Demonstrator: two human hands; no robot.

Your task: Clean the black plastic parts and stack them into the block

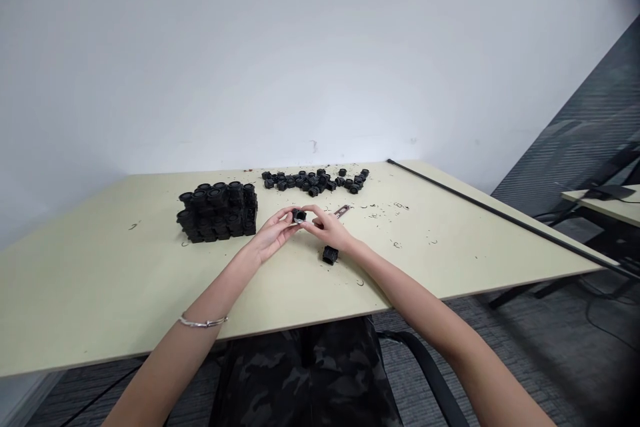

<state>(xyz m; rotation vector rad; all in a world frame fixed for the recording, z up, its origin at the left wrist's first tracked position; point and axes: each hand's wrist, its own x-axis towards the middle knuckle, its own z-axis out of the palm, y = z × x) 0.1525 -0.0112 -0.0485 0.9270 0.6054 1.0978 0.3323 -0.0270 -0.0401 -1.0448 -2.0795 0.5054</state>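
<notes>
My left hand [273,233] pinches a small black plastic fitting [300,214] with a round opening, held just above the table. My right hand [330,231] is closed on a utility knife [343,211], whose handle sticks out past the far side of the hand. A silvery bit, seemingly the blade, shows against the fitting's near edge. Close beneath my right wrist, another black fitting [330,255] lies on the table.
Black fittings are stacked in a block [217,213] at left. Several loose ones [320,181] lie scattered toward the wall. Thin black shavings [373,215] litter the pale table [125,293]. A long black strip [480,203] runs along the right edge.
</notes>
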